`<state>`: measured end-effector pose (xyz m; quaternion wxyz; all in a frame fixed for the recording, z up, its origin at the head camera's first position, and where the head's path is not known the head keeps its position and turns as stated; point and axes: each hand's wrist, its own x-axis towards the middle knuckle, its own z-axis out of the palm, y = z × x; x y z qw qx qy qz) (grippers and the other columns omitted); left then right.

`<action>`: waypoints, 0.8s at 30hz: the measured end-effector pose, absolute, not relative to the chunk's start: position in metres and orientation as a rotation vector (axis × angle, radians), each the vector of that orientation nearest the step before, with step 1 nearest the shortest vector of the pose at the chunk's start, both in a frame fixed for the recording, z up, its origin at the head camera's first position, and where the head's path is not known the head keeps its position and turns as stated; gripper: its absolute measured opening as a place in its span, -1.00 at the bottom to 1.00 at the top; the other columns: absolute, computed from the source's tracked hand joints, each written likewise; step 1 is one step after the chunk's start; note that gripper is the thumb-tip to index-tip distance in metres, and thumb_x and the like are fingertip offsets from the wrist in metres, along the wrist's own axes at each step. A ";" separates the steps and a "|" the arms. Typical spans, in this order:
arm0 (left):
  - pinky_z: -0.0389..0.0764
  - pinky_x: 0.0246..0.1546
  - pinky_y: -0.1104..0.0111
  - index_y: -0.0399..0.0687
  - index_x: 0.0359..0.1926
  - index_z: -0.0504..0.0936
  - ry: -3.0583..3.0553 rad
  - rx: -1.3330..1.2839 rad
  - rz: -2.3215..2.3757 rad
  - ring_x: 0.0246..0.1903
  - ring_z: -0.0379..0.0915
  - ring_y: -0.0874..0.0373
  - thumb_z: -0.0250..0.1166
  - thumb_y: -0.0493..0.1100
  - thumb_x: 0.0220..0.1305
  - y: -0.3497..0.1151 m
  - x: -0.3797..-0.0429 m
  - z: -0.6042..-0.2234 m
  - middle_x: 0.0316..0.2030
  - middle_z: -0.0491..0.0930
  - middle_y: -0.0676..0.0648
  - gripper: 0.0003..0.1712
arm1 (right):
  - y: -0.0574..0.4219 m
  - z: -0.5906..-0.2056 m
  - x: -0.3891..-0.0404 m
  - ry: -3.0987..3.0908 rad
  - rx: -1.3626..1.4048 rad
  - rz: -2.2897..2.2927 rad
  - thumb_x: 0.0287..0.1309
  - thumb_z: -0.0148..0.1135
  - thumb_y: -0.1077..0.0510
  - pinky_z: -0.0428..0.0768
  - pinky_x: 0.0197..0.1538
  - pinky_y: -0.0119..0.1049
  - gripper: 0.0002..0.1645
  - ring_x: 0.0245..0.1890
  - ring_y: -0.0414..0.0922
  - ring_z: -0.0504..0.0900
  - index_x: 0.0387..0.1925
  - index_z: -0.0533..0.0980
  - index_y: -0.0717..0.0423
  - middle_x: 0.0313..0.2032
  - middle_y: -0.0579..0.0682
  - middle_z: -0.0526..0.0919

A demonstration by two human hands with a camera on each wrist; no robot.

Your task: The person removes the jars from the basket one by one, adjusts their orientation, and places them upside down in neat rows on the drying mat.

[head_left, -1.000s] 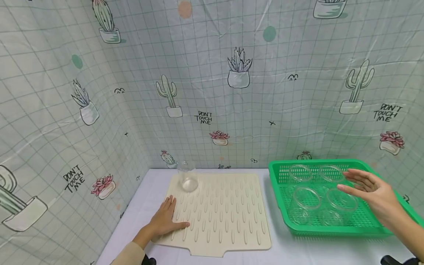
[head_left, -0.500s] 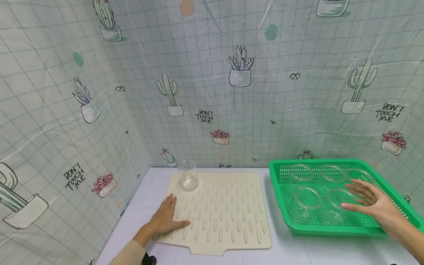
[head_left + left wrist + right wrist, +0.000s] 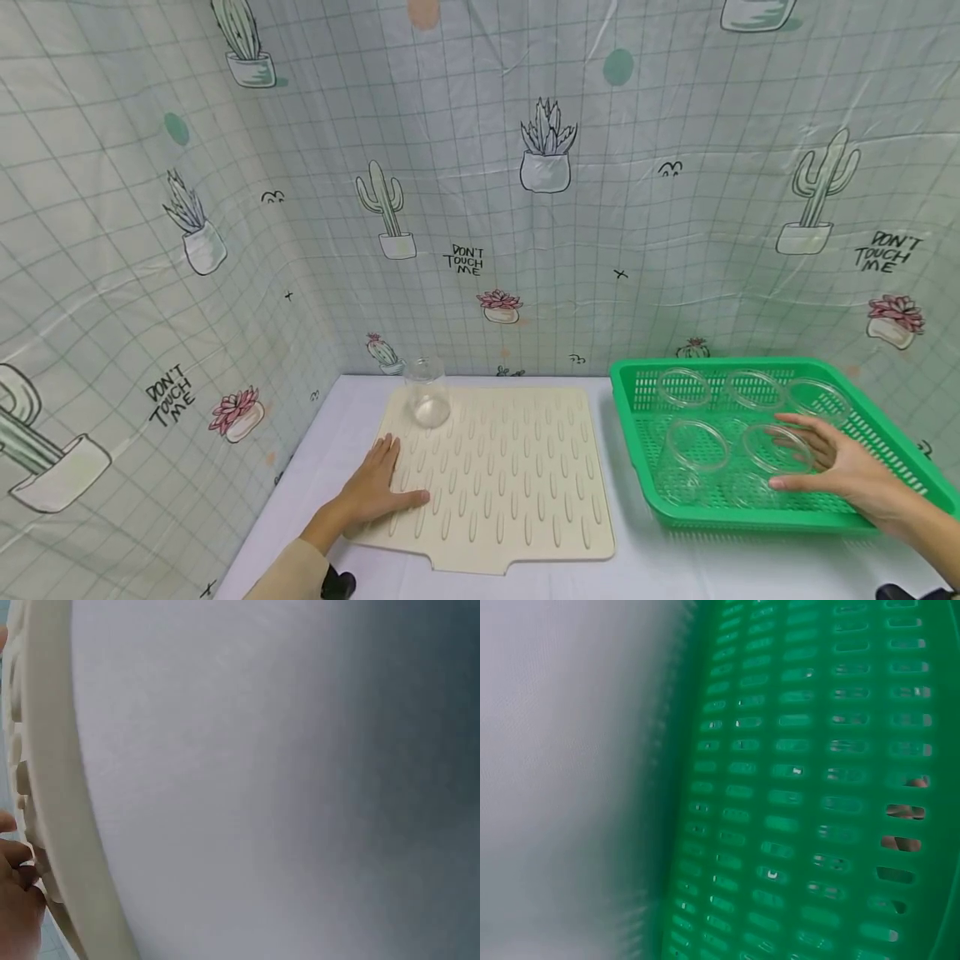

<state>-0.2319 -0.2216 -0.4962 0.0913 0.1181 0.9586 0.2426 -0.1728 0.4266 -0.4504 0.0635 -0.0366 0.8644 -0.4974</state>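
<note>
In the head view, my left hand [image 3: 375, 490] rests spread on the left edge of a cream ridged drying mat [image 3: 517, 467]. A clear cup [image 3: 427, 396] stands at the mat's far left corner. At the right, my right hand [image 3: 840, 467] reaches into a green plastic basket [image 3: 637, 458]. Its fingers curl behind the front right clear cup [image 3: 750, 483], showing through its wall, and the thumb lies along the near side. The left wrist view catches fingertips [image 3: 16, 859] at the mat edge. Fingers [image 3: 904, 812] show through the basket's slots in the right wrist view.
Several other clear cups, such as the front left one [image 3: 693, 458], stand in the basket. A white cloth [image 3: 645, 567] covers the table. A grid-patterned curtain [image 3: 450, 208] with cactus drawings hangs behind and along the left side.
My right hand has moved down and slightly left, from above the basket to around the front right cup. The left hand stays on the mat.
</note>
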 end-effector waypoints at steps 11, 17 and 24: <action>-0.05 0.40 -0.20 -0.39 0.52 0.01 2.898 0.362 0.814 0.49 -0.23 -0.32 0.39 0.42 0.05 -0.224 -0.235 -0.495 0.51 -0.07 -0.39 0.35 | 0.428 -0.451 -0.179 2.543 -0.221 -1.523 0.15 0.42 0.30 0.64 -0.09 -0.31 -0.10 -0.01 -0.68 0.37 0.41 0.18 -0.13 0.04 -0.66 0.36; -0.05 0.37 -0.27 -0.24 0.55 0.04 2.867 0.409 0.888 0.51 -0.30 -0.26 0.42 0.35 0.08 -0.221 -0.235 -0.486 0.53 -0.07 -0.30 0.27 | 0.427 -0.450 -0.181 2.568 -0.215 -1.459 0.12 0.45 0.26 0.65 -0.04 0.00 -0.08 -0.04 -0.68 0.37 0.42 0.16 0.20 0.11 -0.42 0.42; -0.04 0.36 -0.30 -0.20 0.56 0.03 2.868 0.455 0.926 0.52 -0.28 -0.23 0.42 0.36 0.07 -0.215 -0.232 -0.478 0.54 -0.08 -0.26 0.26 | 0.425 -0.449 -0.179 2.602 -0.183 -1.419 0.14 0.44 0.23 0.63 -0.03 0.07 -0.12 -0.06 -0.65 0.41 0.39 0.19 0.27 0.19 -0.08 0.51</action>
